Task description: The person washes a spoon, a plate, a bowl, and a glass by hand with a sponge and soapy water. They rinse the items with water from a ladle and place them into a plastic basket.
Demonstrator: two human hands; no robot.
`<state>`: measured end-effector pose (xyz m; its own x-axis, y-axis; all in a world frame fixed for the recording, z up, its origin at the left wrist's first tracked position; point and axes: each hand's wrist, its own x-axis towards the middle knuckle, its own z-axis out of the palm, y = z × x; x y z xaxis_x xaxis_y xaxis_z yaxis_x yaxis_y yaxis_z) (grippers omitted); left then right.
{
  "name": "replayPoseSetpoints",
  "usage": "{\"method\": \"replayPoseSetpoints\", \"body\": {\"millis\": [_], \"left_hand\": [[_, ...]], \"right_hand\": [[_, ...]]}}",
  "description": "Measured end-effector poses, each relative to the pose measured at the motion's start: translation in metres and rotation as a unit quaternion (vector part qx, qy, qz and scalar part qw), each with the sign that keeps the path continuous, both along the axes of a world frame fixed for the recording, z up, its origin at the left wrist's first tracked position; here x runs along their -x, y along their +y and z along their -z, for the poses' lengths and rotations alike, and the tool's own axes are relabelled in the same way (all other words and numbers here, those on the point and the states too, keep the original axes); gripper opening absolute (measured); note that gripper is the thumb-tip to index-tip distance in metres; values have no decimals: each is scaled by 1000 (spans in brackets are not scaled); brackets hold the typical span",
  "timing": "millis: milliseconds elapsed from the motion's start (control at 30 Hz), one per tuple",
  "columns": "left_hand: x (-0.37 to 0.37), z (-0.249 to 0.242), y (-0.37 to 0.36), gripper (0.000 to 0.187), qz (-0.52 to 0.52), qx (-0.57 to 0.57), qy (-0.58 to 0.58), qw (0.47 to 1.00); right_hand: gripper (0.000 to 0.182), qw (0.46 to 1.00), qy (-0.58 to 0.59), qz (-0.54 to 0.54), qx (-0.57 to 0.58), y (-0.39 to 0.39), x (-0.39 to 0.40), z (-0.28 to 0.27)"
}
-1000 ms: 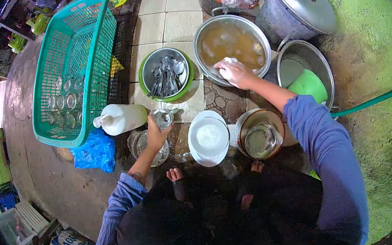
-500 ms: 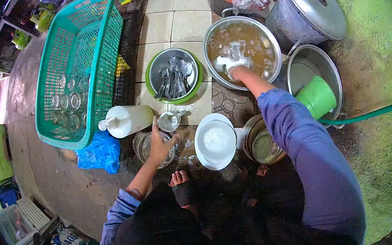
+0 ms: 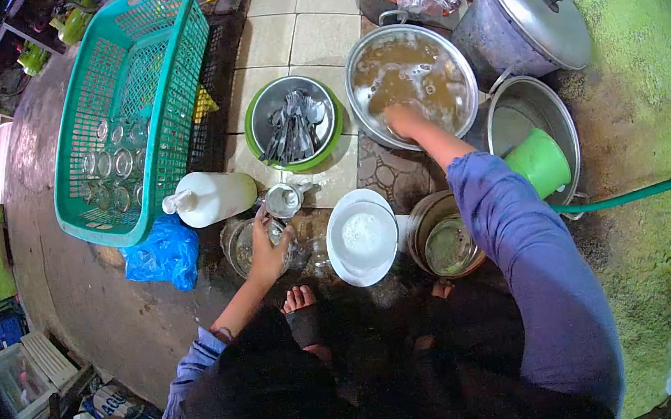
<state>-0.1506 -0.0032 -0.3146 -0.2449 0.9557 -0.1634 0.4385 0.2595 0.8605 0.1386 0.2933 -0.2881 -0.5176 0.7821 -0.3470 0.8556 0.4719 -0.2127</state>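
Note:
My right hand (image 3: 403, 122) dips into brownish, foamy water in a large metal basin (image 3: 464, 71); its fingers are hidden under the water. My left hand (image 3: 270, 248) rests with fingers apart over stacked clear glass dishes (image 3: 240, 253), just below a small metal cup (image 3: 283, 200). Between the two arms stands a white oval bowl (image 3: 362, 239) with suds in it. Brown-rimmed glass bowls (image 3: 449, 248) lie beneath my right forearm. A metal bowl of spoons and forks (image 3: 293, 130) sits inside a green basin.
A teal basket (image 3: 150, 218) with several glasses stands at the left, beside a white jug (image 3: 214, 197) and a blue plastic bag (image 3: 163, 256). At the right are a lidded pot (image 3: 517, 23), a pot holding a green bucket (image 3: 541, 163), and a green hose (image 3: 640, 191).
The white foam or object at my right hand no longer shows, and that hand has shifted slightly left. My left hand stays over the glass dishes, its fingers closer together. The view has shifted slightly.

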Motion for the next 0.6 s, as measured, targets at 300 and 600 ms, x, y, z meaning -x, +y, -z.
{"method": "replayPoseSetpoints", "body": {"millis": [300, 600], "left_hand": [[-41, -7, -35, 34, -43, -50, 61, 996], [-64, 22, -60, 40, 125, 193, -9, 973]], "right_hand": [[20, 988, -120, -78, 61, 0, -23, -17], [27, 916, 102, -119, -369, -14, -86, -191]]}}
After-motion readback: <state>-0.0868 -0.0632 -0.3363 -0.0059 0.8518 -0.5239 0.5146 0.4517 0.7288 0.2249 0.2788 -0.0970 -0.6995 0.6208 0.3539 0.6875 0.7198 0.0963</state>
